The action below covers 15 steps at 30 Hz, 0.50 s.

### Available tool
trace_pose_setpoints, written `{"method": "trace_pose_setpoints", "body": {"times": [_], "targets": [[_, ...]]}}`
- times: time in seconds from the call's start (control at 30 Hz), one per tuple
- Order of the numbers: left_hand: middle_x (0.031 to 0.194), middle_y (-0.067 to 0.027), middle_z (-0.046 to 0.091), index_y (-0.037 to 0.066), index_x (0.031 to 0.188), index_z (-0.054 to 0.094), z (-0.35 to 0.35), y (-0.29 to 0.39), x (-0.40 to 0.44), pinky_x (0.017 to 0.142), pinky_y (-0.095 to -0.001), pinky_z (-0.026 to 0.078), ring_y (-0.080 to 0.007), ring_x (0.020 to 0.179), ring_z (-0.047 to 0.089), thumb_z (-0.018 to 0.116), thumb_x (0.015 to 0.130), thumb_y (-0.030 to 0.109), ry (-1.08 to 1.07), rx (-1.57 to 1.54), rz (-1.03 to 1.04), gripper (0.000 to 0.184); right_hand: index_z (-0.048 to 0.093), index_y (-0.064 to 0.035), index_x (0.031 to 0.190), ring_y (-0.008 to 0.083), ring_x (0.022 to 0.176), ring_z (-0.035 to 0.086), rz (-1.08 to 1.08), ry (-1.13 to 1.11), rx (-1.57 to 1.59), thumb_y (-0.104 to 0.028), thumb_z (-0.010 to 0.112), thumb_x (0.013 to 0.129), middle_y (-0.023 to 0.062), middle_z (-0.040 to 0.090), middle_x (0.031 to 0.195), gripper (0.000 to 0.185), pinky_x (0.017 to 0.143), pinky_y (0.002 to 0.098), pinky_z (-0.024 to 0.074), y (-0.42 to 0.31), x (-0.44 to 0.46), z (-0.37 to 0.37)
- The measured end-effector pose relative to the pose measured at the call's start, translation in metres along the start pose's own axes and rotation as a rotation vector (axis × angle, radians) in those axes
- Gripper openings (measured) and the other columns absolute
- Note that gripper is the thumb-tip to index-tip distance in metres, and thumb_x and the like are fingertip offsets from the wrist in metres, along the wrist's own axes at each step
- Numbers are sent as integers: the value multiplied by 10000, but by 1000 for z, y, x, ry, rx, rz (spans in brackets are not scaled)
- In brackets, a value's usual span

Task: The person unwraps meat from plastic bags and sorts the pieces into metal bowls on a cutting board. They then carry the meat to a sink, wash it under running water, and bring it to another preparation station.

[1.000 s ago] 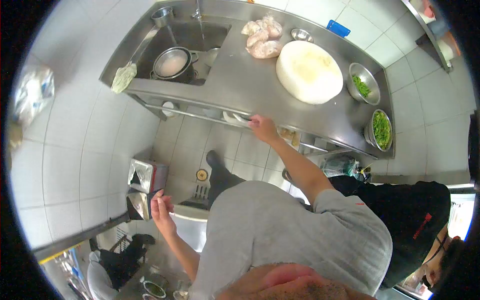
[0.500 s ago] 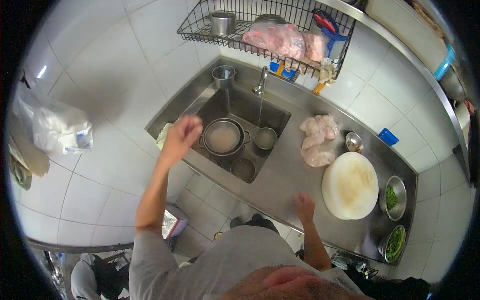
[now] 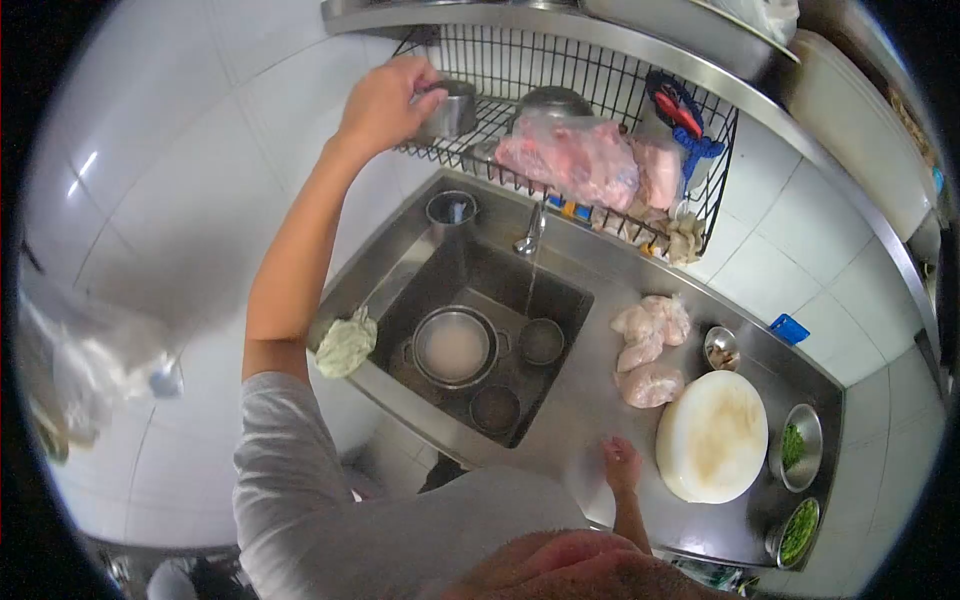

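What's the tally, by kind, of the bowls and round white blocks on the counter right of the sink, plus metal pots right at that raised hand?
Bowls with greens: 2
Small bowl without greens: 1
Round white block: 1
Metal pot at the left hand: 1
Total: 5

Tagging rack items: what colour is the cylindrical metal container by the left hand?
Silver-grey; the cylindrical metal container shows best in the head view.

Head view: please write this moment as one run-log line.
left hand: at metal pot on wire rack; right hand: over steel counter, near white block; tap: running
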<state>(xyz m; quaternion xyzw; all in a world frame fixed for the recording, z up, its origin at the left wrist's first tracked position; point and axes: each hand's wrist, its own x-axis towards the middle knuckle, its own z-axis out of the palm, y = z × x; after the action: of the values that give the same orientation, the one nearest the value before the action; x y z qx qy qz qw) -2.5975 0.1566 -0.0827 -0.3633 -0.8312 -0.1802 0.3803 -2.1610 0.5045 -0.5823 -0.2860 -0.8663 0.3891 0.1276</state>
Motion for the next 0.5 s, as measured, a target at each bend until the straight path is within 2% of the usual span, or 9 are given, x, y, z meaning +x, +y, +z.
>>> {"method": "trace_pose_setpoints", "body": {"times": [0.1, 0.2, 0.3, 0.4, 0.5], "targets": [[904, -136, 695, 45, 966, 673, -33, -4, 39, 706, -398, 532, -264, 778, 673, 736, 870, 288, 115, -40, 185, 268, 699, -8, 1022, 252, 793, 725, 26, 177, 73, -172, 710, 875, 148, 733, 897, 220, 720, 369, 559, -19, -8, 11], [973, -127, 703, 68, 1054, 679, -50, -59, 96, 712, -385, 548, -246, 827, 688, 718, 884, 258, 155, 151, 204, 258, 701, 1, 1015, 242, 763, 726, 14, 237, -29, -176, 724, 864, 145, 735, 863, 234, 703, 364, 561, -34, -24, 33], [869, -162, 714, 54, 855, 718, -54, -79, 122, 699, -405, 520, -303, 832, 692, 717, 849, 358, 93, 76, 203, 304, 709, 18, 1024, 237, 785, 725, 81, 214, -50, -175, 724, 864, 168, 734, 903, 251, 710, 343, 568, -55, -37, 58], [821, -158, 677, 39, 784, 646, -47, -93, 132, 707, -440, 520, -352, 808, 662, 736, 725, 103, 39, 88, 311, 126, 707, 10, 1023, 241, 742, 726, 139, 244, 42, -180, 722, 871, 155, 735, 876, 243, 688, 355, 563, -75, -49, 84], [806, -166, 668, 40, 772, 641, -41, -99, 139, 710, -458, 512, -370, 797, 650, 711, 752, 103, 69, 202, 447, 96, 710, 7, 1022, 241, 738, 729, 149, 245, -12, -176, 722, 873, 158, 736, 880, 236, 680, 352, 566, -87, -57, 103]]}}
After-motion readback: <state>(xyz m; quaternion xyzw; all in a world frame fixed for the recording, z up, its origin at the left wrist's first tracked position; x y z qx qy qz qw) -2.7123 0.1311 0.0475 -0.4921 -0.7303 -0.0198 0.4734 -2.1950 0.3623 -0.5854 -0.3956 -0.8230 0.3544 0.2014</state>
